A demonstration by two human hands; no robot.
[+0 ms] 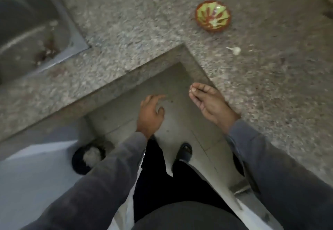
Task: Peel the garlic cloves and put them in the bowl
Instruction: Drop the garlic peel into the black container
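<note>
A small bowl [213, 18], red-brown outside and green and red inside, stands on the speckled stone counter [270, 89] at the upper right; I see nothing in it. A white garlic bulb [234, 50] lies on the counter below and to the right of the bowl. My right hand [209, 101] hovers at the counter's inner corner with its fingers straight and held together; it is well short of the garlic and holds nothing that I can make out. My left hand [150, 114] hangs over the floor with loosely spread fingers and is empty.
The counter is L-shaped, with a steel sink [27, 31] set into it at the upper left. I stand in the corner of the L, one sandalled foot [185, 151] on the tiled floor. A dark round object [86, 159] lies on the floor at the left.
</note>
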